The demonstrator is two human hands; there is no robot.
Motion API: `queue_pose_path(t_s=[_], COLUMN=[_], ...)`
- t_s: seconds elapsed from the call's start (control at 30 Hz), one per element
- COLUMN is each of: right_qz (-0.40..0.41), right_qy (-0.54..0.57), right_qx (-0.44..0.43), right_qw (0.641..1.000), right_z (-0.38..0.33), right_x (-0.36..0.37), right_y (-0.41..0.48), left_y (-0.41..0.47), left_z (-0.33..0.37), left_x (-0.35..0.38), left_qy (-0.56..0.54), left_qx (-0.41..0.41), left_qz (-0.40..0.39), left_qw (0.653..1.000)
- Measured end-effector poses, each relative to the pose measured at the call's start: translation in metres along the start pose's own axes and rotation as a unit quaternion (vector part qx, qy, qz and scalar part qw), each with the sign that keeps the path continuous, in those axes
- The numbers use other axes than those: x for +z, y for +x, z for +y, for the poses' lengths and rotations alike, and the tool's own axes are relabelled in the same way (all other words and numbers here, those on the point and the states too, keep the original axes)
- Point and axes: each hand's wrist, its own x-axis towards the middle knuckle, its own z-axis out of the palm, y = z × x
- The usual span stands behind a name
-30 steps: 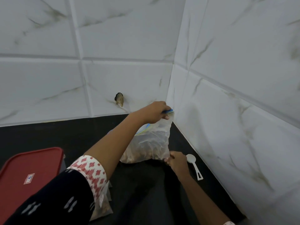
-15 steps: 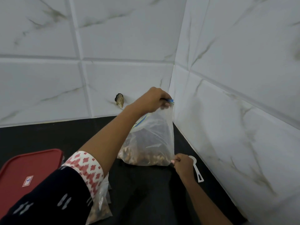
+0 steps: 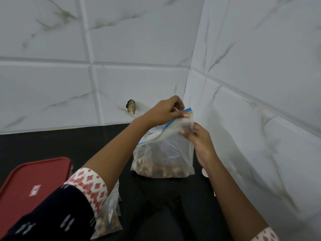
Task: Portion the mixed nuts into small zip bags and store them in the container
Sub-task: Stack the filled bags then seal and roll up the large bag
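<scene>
Now both arms are stretched out toward the corner of the tiled wall [image 3: 156, 40], and both hands are up at the mouth of the big zip bag [image 3: 165, 153]. Left hand [image 3: 163, 113], palm down, fingers curled, pinches the top edge right by the blue zip strip [image 3: 180, 117]. Right hand [image 3: 196, 134] comes in from below, palm turned inward, thumb and fingers closed on the plastic just beneath that strip. So the bag's top corner is held between the two of them, hands almost touching!

Bag's bottom rests on the black counter [image 3: 43, 145], close to the corner, with the mixed nuts [image 3: 156, 168] heaped at the base. Down near the left sleeve [image 3: 57, 211], a small filled bag [image 3: 108, 221] lies on the counter, partly hidden by the arm. Left of it sits the red lid [image 3: 31, 181] of the container, with a small white label [image 3: 35, 190] on top; its print is too small to read. Something white [image 3: 204, 172] peeks out beside the right forearm; what it is, can't tell.
</scene>
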Motion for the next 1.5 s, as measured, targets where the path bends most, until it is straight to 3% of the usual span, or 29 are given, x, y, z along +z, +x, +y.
queue_pose_path(t_s=[0.07, 0.13, 0.2, 0.27, 0.33, 0.4, 0.47, 0.53, 0.63, 0.67, 0.8, 0.87, 0.9, 1.0, 1.07, 1.13, 1.27, 1.4, 1.5], right_qz=[0.024, 0.033, 0.027, 0.025, 0.021, 0.020, 0.035, 0.050, 0.007, -0.045, -0.219, -0.263, -0.278, -0.308, -0.318, -0.324, -0.305, -0.259, -0.222], right_qy=[0.057, 0.113, 0.148, 0.138, 0.123, 0.071, -0.114, -0.362, -0.658, -0.710, -0.808, -0.820, -0.816, -0.754, -0.730, -0.718, -0.678, -0.582, -0.536], right_qx=[-0.004, 0.009, 0.019, 0.018, 0.015, -0.018, -0.095, -0.198, -0.361, -0.364, -0.281, -0.267, -0.252, -0.197, -0.194, -0.186, -0.179, -0.170, -0.190], right_qw=[0.998, 0.993, 0.988, 0.990, 0.992, 0.997, 0.988, 0.909, 0.661, 0.601, 0.470, 0.432, 0.440, 0.546, 0.573, 0.587, 0.645, 0.752, 0.792], right_z=[-0.002, 0.005, 0.008, 0.007, 0.003, -0.003, -0.012, -0.025, -0.044, -0.047, -0.029, -0.014, -0.008, -0.003, -0.005, -0.007, -0.015, -0.029, -0.043], right_x=[0.002, -0.004, -0.010, -0.013, -0.010, -0.006, -0.004, -0.002, 0.012, 0.022, 0.067, 0.085, 0.091, 0.099, 0.099, 0.097, 0.096, 0.098, 0.097], right_y=[0.005, 0.008, 0.010, 0.012, 0.015, 0.018, 0.020, 0.023, 0.024, 0.026, 0.044, 0.051, 0.055, 0.065, 0.067, 0.068, 0.072, 0.076, 0.080], left_y=[-0.012, -0.027, -0.045, -0.062, -0.070, -0.072, -0.070, -0.068, -0.065, -0.065, -0.063, -0.064, -0.065, -0.074, -0.083, -0.093, -0.099, -0.097, -0.099], left_z=[-0.020, -0.051, -0.085, -0.105, -0.112, -0.114, -0.115, -0.114, -0.111, -0.109, -0.104, -0.101, -0.099, -0.100, -0.107, -0.117, -0.127, -0.129, -0.131], left_x=[-0.003, -0.011, -0.016, -0.014, -0.007, -0.001, 0.003, 0.004, -0.001, -0.002, -0.003, -0.002, -0.001, 0.003, 0.014, 0.029, 0.064, 0.091, 0.097], left_qy=[-0.028, -0.028, 0.008, -0.081, -0.234, -0.306, -0.328, -0.369, -0.426, -0.433, -0.429, -0.420, -0.420, -0.447, -0.439, -0.401, -0.276, -0.188, -0.194], left_qx=[-0.046, -0.160, -0.309, -0.407, -0.426, -0.423, -0.421, -0.416, -0.401, -0.397, -0.375, -0.352, -0.335, -0.275, -0.247, -0.228, -0.281, -0.341, -0.338], left_qz=[0.030, 0.060, 0.044, 0.012, 0.039, 0.082, 0.099, 0.108, 0.117, 0.116, 0.124, 0.141, 0.151, 0.222, 0.272, 0.255, 0.117, 0.205, 0.239], left_qw=[0.998, 0.985, 0.950, 0.910, 0.873, 0.849, 0.840, 0.824, 0.803, 0.801, 0.812, 0.825, 0.830, 0.822, 0.820, 0.850, 0.912, 0.898, 0.890])
